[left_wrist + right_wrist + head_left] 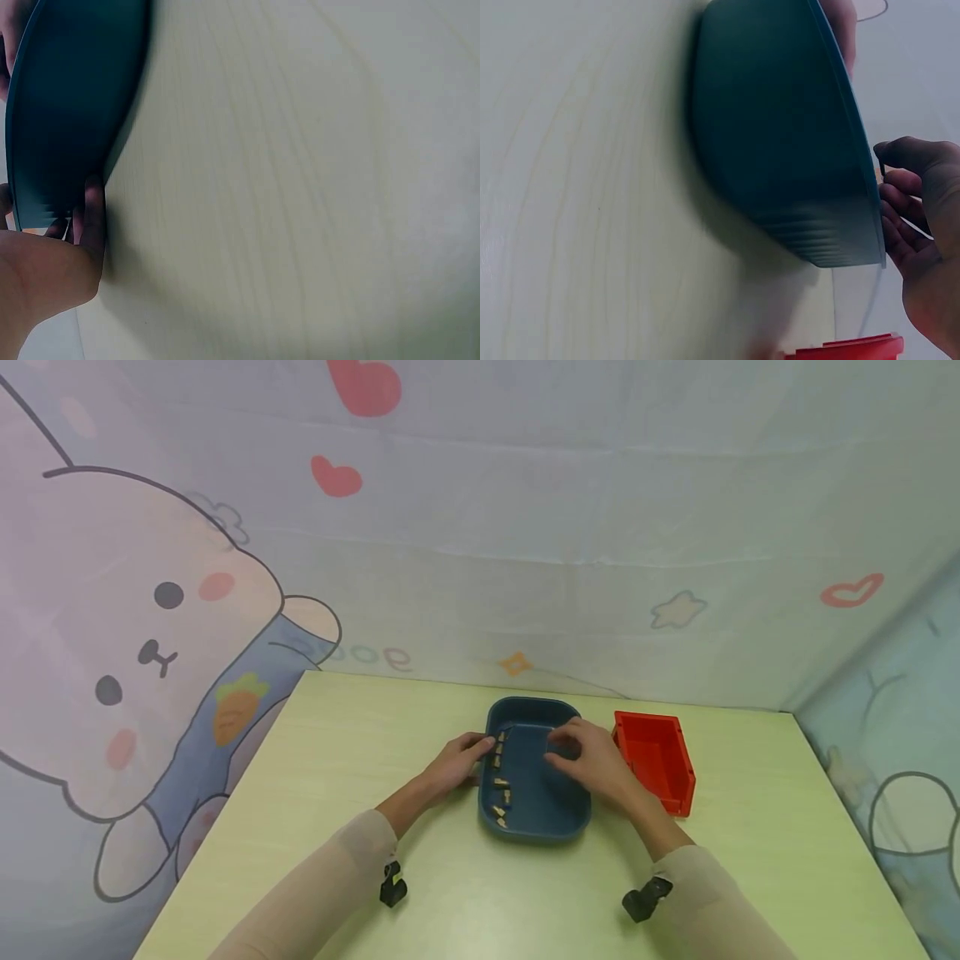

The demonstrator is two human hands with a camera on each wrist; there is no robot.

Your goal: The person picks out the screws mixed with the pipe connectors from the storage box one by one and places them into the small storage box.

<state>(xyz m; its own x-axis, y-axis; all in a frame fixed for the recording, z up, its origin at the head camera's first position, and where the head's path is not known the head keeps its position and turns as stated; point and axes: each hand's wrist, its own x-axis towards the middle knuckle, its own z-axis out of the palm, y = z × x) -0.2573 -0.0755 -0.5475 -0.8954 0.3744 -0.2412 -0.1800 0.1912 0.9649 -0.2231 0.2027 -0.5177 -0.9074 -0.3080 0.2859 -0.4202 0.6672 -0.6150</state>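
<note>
A dark blue rectangular tray (536, 810) with rounded corners stands on the table. Several small brass-coloured metal pieces (500, 782) lie in a line along its left side. My left hand (455, 762) grips the tray's left wall, thumb over the rim; in the left wrist view its fingers (93, 217) press the outside. My right hand (596, 760) is above the tray's right side, thumb and forefinger bent toward each other. Between their tips a small thin dark piece (883, 163) shows in the right wrist view; its kind is too small to make out.
A red plastic bin (654, 764) sits just right of the tray, partly behind my right hand. The pale wooden table (360, 727) meets a printed cloth backdrop (487, 552) at its far edge. A small black camera (647, 898) is on each wrist.
</note>
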